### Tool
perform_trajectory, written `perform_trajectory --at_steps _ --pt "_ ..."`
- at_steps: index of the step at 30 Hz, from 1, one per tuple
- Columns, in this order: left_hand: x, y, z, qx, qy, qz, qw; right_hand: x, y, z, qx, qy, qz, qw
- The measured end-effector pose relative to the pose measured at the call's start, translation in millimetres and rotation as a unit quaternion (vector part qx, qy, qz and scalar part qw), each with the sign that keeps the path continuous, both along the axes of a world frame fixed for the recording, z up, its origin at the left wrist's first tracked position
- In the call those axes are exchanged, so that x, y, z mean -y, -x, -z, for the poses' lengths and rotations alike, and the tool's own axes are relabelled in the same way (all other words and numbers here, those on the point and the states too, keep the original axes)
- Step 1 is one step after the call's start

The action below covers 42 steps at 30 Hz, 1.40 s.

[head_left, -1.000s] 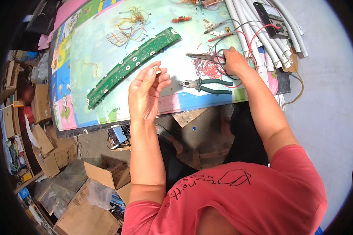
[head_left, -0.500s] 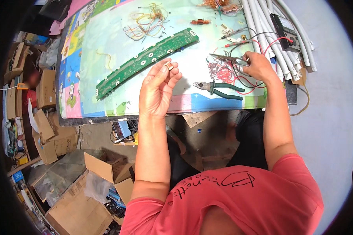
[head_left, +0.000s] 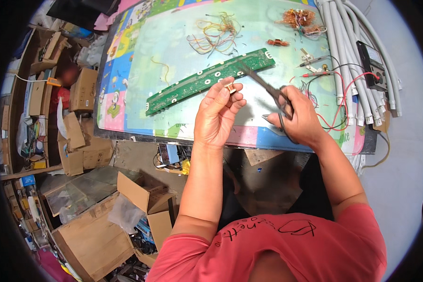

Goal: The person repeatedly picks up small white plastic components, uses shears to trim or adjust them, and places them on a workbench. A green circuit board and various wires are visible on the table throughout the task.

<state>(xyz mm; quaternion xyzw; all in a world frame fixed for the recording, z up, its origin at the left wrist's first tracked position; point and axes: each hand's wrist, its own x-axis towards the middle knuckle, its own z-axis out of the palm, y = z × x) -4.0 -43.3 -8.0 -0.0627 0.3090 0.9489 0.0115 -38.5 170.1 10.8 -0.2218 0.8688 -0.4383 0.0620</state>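
My left hand (head_left: 219,110) pinches a small coil bobbin (head_left: 230,88) with copper-coloured winding and pale ends between thumb and fingers. To its right, my right hand (head_left: 300,115) has its fingers through the handles of dark scissors (head_left: 263,83). Their blades point up and left, over the right part of a long green circuit board (head_left: 192,85), and are slightly blurred. Whether the blades are parted I cannot tell. The pliers (head_left: 268,117) on the table show only a bit of their jaws; my right hand covers most of them.
Loose thin wires (head_left: 216,35) lie beyond the board. Further right are a copper-wound coil (head_left: 278,43), a copper wire tangle (head_left: 298,19), and meter probes (head_left: 317,74) leading to a black multimeter (head_left: 373,66). White tubes (head_left: 357,89) line the right edge. Cardboard boxes (head_left: 91,239) crowd the floor at left.
My right hand has brought the scissors left and nearer, from over the red and white wires to beside my left hand. The coil bobbin stays in my left hand. The view has shifted.
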Motion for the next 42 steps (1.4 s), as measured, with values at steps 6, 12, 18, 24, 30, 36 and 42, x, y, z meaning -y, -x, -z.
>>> perform_trajectory --at_steps 6,12,18,24,30,36,42 --pt "7.8 -0.3 -2.4 -0.019 0.006 -0.046 0.999 3.8 -10.0 6.3 -0.08 -0.018 -0.011 0.997" --pt "8.5 -1.3 -7.4 -0.02 0.079 -0.082 0.993 6.3 -10.8 10.8 -0.103 -0.069 -0.01 0.992" --pt "3.8 -1.8 -11.9 -0.017 0.141 -0.117 0.983 6.8 -10.3 12.0 -0.103 -0.08 -0.014 0.991" --pt "4.1 -3.0 -15.1 -0.009 0.2 -0.142 0.969 7.4 -10.3 10.1 -0.097 -0.08 -0.015 0.992" --pt "2.8 -3.1 -17.5 -0.018 0.21 -0.157 0.965 5.7 -9.2 10.0 -0.11 -0.081 -0.011 0.991" --pt "1.4 -3.5 -19.1 -0.01 0.244 -0.172 0.954 5.5 -9.2 9.4 -0.125 -0.081 -0.013 0.989" --pt "-0.3 -5.1 -21.8 -0.006 0.275 -0.191 0.942 5.7 -10.2 8.4 -0.136 -0.096 -0.011 0.986"
